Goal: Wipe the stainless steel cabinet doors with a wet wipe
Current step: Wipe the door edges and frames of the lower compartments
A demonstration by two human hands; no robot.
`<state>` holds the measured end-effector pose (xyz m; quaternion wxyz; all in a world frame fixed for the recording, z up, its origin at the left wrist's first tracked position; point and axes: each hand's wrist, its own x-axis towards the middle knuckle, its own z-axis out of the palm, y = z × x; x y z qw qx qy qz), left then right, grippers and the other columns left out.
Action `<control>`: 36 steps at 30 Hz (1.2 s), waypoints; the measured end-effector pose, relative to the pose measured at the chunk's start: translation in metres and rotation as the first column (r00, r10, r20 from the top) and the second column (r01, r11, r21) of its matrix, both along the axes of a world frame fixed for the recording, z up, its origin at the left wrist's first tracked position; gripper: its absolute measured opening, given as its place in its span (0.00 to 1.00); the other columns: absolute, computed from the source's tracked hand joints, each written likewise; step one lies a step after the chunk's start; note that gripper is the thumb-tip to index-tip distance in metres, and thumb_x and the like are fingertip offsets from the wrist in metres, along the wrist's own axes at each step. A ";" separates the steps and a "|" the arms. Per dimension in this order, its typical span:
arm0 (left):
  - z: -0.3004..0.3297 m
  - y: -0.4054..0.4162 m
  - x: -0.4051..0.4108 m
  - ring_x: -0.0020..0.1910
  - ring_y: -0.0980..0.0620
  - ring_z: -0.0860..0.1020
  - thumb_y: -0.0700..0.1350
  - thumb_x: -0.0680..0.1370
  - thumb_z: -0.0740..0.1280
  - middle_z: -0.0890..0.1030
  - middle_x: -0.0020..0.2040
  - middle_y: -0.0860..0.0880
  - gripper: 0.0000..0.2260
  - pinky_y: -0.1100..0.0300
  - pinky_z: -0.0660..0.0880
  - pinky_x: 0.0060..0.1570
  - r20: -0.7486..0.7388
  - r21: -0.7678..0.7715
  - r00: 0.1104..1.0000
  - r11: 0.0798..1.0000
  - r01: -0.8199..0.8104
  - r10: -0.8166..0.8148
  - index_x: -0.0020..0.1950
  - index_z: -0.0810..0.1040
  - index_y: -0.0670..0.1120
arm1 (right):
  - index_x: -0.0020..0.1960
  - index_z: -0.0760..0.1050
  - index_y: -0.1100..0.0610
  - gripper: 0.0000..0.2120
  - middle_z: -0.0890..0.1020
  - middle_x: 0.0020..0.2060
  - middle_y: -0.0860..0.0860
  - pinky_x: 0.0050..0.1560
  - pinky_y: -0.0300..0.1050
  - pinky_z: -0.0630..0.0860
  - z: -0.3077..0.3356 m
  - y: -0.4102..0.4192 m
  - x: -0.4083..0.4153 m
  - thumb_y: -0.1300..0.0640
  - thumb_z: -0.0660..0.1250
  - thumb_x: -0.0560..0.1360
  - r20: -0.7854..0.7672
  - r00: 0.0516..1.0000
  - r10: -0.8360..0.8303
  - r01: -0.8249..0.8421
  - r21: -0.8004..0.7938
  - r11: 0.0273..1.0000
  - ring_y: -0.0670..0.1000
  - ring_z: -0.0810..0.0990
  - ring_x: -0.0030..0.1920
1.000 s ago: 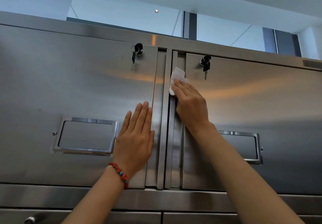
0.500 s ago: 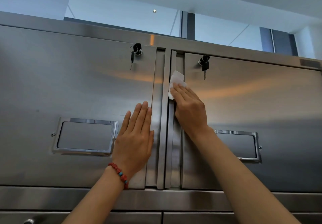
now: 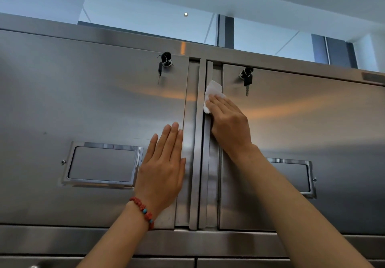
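Observation:
Two stainless steel cabinet doors fill the view, the left door (image 3: pixel 83 105) and the right door (image 3: pixel 312 121). My right hand (image 3: pixel 229 121) presses a white wet wipe (image 3: pixel 213 92) flat against the left edge strip of the right door, high up near the centre seam. The wipe sticks out above my fingertips. My left hand (image 3: pixel 164 167), with a red bead bracelet on its wrist, lies flat and open on the right edge of the left door, holding nothing.
A key hangs in the lock of each door, the left key (image 3: pixel 163 63) and the right key (image 3: pixel 247 79). Each door has a recessed handle plate, the left plate (image 3: pixel 102 163) and the right plate (image 3: pixel 291 176). Lower drawer fronts (image 3: pixel 239 263) show at the bottom edge.
My right hand slid slightly down and then back up the right door's edge strip with the wipe. My left hand stayed flat in the same place.

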<state>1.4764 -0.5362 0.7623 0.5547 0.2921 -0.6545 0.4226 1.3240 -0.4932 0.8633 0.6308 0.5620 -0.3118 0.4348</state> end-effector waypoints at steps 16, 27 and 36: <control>0.000 -0.001 0.001 0.71 0.41 0.62 0.49 0.81 0.45 0.63 0.72 0.38 0.24 0.48 0.55 0.70 0.004 -0.002 1.000 1.000 -0.018 0.018 0.71 0.64 0.36 | 0.56 0.78 0.69 0.16 0.80 0.55 0.64 0.62 0.54 0.70 0.043 0.006 0.007 0.75 0.68 0.68 0.077 0.997 -0.017 0.013 0.058 0.998 0.62 0.79 0.57; 0.000 -0.002 0.000 0.71 0.41 0.62 0.48 0.80 0.48 0.63 0.72 0.38 0.24 0.48 0.54 0.70 -0.003 -0.017 1.000 1.000 -0.025 0.025 0.71 0.64 0.36 | 0.56 0.78 0.69 0.16 0.79 0.55 0.65 0.62 0.53 0.70 0.040 0.007 0.009 0.74 0.68 0.69 0.083 0.997 -0.005 -0.001 0.078 0.997 0.63 0.79 0.57; 0.000 -0.001 0.000 0.71 0.40 0.62 0.48 0.80 0.47 0.63 0.72 0.38 0.24 0.48 0.53 0.70 0.000 -0.010 0.999 0.999 -0.038 0.038 0.71 0.64 0.36 | 0.55 0.78 0.70 0.16 0.80 0.54 0.65 0.60 0.55 0.71 0.040 0.007 0.007 0.75 0.68 0.68 0.045 0.999 -0.016 0.013 0.059 0.998 0.63 0.79 0.56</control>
